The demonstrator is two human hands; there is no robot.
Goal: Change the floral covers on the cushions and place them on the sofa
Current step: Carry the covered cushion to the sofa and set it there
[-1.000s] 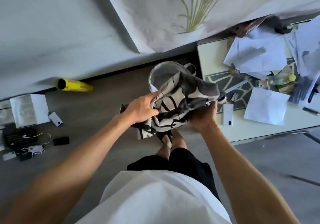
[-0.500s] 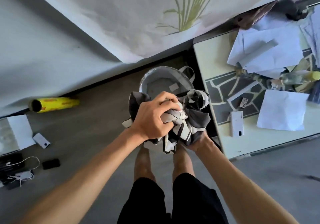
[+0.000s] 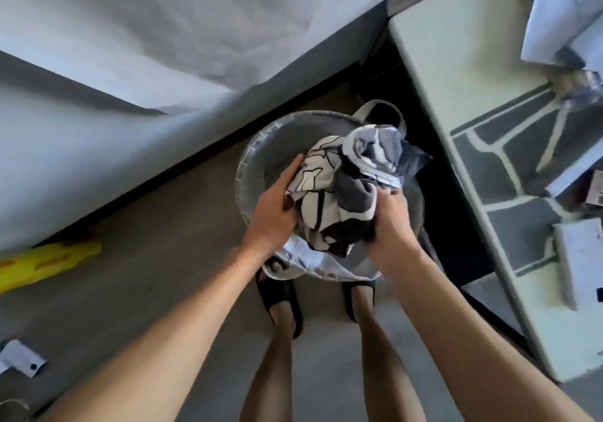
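**Crumpled cover poised over laundry basket**

Head view: bundled cushion cover (image 3: pixel 346 189), patterned in black, white and grey, held at frame centre above the open mouth of a round translucent basket (image 3: pixel 251 160) standing on the floor. Left hand (image 3: pixel 277 209) pressed against the bundle from nine o'clock, fingers laid along the cloth, thumb hidden beneath. Right hand (image 3: pixel 391 216) clamped on from four o'clock, fingers curled into the grey folds. Bundle not yet inside the basket by the look of it, though depth hard to judge from above. Basket handle (image 3: pixel 381 111) looped up at twelve o'clock. Sandalled feet planted just behind the basket at six o'clock. Low table (image 3: pixel 434 72) with a dark cracked-stone panel at three o'clock, papers (image 3: pixel 561 16) heaped at its far end. Yellow roll (image 3: pixel 49 261) lying on the floor at nine o'clock, beneath a pale draped sheet (image 3: pixel 130 29) filling the upper left. Small white tag (image 3: pixel 23 358) at seven o'clock. No sofa or cushion in frame.

Judged as handled: light, limp and unbreakable, apt to unfurl and trail over the rim once released. Best gathered from both sides in a tight wad, as now, then taken by a seam or corner whenever spreading out is wanted. Little risk beyond a loose end snagging on the handle.
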